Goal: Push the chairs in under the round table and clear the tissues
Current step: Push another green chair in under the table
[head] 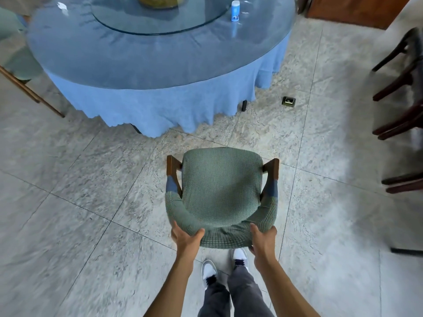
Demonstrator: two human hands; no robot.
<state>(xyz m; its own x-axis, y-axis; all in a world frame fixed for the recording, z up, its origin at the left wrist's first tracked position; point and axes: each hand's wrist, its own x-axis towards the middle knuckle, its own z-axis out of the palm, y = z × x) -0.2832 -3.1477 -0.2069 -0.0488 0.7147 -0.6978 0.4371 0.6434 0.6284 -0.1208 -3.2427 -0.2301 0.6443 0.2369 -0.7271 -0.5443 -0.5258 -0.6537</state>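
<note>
A green-covered armchair (220, 188) with wooden arms stands on the tiled floor, its seat facing the round table (146, 65). The table has a glass top, a glass turntable (160, 21) and a blue cloth hanging to the floor. My left hand (184, 236) grips the left side of the chair's curved backrest. My right hand (262, 237) grips the right side of it. A gap of floor lies between the chair's front and the tablecloth. A crumpled white tissue (63, 8) lies on the glass at the far left, and small white scraps (246, 12) lie by a blue-and-white bottle (235, 10).
Another green chair (16, 53) sits at the table's left edge. Dark wooden chairs (402, 106) line the right side. A small dark box (289, 101) lies on the floor right of the table. A wooden cabinet (354, 10) stands at the back right. My feet (224, 264) are just behind the chair.
</note>
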